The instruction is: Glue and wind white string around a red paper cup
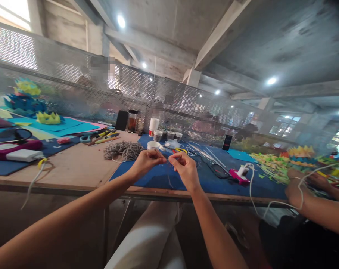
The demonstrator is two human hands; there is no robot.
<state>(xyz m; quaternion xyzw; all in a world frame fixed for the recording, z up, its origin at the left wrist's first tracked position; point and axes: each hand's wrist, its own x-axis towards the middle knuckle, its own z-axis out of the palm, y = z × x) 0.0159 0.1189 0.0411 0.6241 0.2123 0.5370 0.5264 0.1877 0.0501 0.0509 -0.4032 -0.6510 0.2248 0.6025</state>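
Observation:
My left hand [147,163] and my right hand [184,167] meet fingertip to fingertip over the front of a blue mat [155,180]. Both pinch, thumb against forefinger. Whatever lies between the fingertips is too small to make out; a faint thin line hangs below them. Left of my left hand lies a bundle of grey cord [121,150]. Just behind the fingers are a white bowl-like cup [153,145] and a yellow-handled tool [182,150], partly hidden by my right hand.
Cups [157,135], a jar of brown liquid [132,120] and a phone [227,142] stand farther back. Scissors [85,138] lie left, near blue paper sheets [65,127]. A pink power strip [239,177] trails a white cable. At right, a co-worker's arm [315,201] reaches over paper scraps [273,166].

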